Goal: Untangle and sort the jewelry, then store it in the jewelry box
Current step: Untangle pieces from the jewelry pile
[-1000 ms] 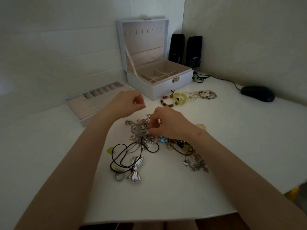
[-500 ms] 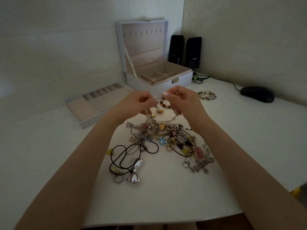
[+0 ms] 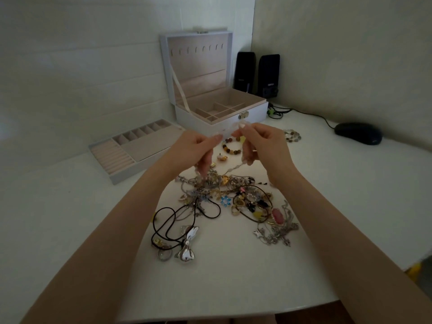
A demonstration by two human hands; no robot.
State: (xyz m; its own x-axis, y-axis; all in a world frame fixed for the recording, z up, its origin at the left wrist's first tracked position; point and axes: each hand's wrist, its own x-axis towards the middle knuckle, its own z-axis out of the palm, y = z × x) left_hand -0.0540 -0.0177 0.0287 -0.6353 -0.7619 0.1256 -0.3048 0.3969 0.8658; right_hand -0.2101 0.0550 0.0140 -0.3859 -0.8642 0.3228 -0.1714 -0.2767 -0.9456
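A tangled heap of jewelry [image 3: 236, 197] lies on the white table in front of me. Both hands are raised above its far edge. My left hand [image 3: 196, 148] and my right hand [image 3: 261, 143] each pinch one end of a pale beaded chain [image 3: 230, 169], which sags between them down toward the heap. A silver bow pendant on a black cord [image 3: 188, 244] lies at the near left of the heap. The white jewelry box [image 3: 217, 113] stands open behind my hands, its compartments empty. Its removable tray [image 3: 131, 148] sits to the left.
A brown beaded bracelet [image 3: 230, 147] and a gold piece [image 3: 222, 157] lie between the heap and the box. Another bead bracelet [image 3: 292, 135] lies to the right. Two black speakers [image 3: 257, 73] stand in the corner, a black mouse [image 3: 357, 133] at far right.
Both hands rose from the heap, lifting the pale beaded chain out of it. They now hold it stretched a little wider and higher than half a second ago.
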